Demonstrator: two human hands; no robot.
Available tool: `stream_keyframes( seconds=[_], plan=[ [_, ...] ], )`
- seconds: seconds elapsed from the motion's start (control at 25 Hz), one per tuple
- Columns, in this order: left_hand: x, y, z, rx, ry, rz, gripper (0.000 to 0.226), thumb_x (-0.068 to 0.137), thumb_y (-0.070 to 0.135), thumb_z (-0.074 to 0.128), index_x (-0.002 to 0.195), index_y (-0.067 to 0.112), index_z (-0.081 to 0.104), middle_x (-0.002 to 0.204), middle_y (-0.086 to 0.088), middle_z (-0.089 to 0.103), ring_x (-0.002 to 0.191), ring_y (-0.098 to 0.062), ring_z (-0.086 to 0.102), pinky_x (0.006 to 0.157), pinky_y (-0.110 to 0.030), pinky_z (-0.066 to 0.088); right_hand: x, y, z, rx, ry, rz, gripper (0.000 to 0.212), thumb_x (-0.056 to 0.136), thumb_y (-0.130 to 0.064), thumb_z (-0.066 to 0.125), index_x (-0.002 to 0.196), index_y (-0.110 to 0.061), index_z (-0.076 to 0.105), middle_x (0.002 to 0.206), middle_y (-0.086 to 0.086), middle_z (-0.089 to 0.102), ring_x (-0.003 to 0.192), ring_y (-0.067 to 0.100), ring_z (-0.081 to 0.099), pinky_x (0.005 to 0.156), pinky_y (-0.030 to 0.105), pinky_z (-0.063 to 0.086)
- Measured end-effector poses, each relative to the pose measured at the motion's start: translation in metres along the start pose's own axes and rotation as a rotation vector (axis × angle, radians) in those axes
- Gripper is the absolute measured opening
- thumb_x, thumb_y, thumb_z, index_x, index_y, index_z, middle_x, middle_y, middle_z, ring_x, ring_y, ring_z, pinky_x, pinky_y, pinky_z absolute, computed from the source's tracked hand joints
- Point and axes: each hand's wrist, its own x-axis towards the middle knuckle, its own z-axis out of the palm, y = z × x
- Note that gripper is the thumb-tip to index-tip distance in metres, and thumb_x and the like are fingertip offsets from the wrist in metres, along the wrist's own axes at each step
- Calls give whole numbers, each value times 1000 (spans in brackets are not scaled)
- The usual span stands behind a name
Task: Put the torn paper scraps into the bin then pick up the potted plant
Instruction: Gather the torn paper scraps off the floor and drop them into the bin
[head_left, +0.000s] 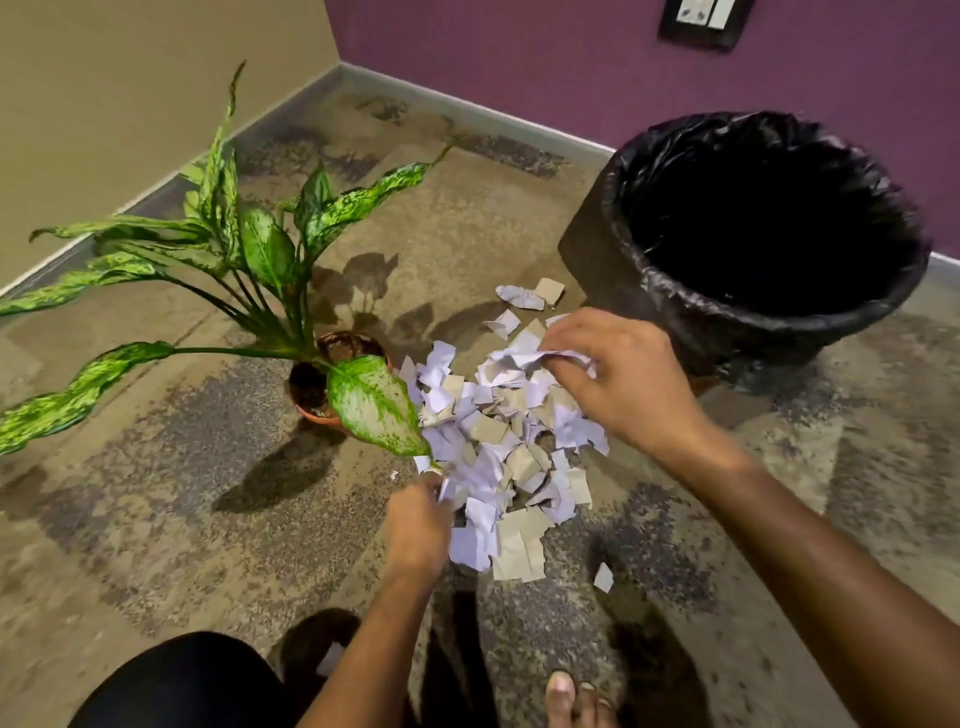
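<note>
A heap of torn white and tan paper scraps (498, 441) lies on the floor between the plant and the bin. My right hand (618, 379) is over the heap's far side and pinches a few white scraps by its fingertips. My left hand (418, 525) is at the heap's near left edge, fingers curled into the scraps there. The potted plant (332, 384), long speckled green leaves in a small terracotta pot, stands just left of the heap, one leaf hanging over it. The bin (769, 228), lined with a black bag, stands open at the right.
Stray scraps lie apart from the heap: two near the bin's base (527, 295) and one by my foot (603, 577). My knee (176, 680) and bare toes (563, 696) are at the bottom. Beige and purple walls meet in the corner behind.
</note>
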Motion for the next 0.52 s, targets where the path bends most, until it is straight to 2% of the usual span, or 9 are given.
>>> stream_keyframes(
  seconds=[0.12, 0.24, 0.32, 0.4, 0.52],
  plan=[
    [-10, 50, -18, -162, 153, 229, 20, 88, 12, 62, 107, 15, 66, 94, -11, 70, 72, -24, 65, 62, -27, 51, 23, 5, -42, -48, 187, 45, 11, 83, -13, 65, 88, -14, 75, 92, -2, 71, 84, 15, 66, 78, 32, 54],
    [-20, 113, -44, -327, 234, 444, 16, 86, 9, 65, 101, 14, 70, 95, -1, 70, 86, -17, 63, 70, -21, 43, 42, 24, -75, -109, 320, 189, 14, 84, -17, 61, 91, -15, 74, 95, -1, 71, 87, 16, 65, 79, 37, 53],
    [-27, 151, -63, -432, 255, 519, 18, 84, 7, 67, 99, 15, 71, 93, 8, 68, 84, -9, 59, 69, -12, 40, 52, 42, -89, -142, 337, 316, 17, 85, -20, 59, 92, -17, 73, 96, -2, 71, 88, 17, 64, 78, 38, 52],
    [-31, 179, -78, -515, 268, 578, 18, 82, 7, 69, 96, 18, 72, 88, 12, 65, 77, -4, 57, 66, -7, 39, 56, 59, -96, -109, 292, 462, 17, 83, -20, 57, 88, -20, 73, 86, -1, 69, 78, 17, 61, 66, 31, 49],
    [-34, 209, -94, -604, 230, 685, 18, 81, 8, 69, 89, 24, 71, 81, 13, 67, 71, 0, 59, 63, -12, 43, 53, 77, -101, 121, 280, 671, 12, 77, -16, 60, 75, -18, 72, 71, 5, 67, 61, 16, 58, 47, 20, 40]
  ],
)
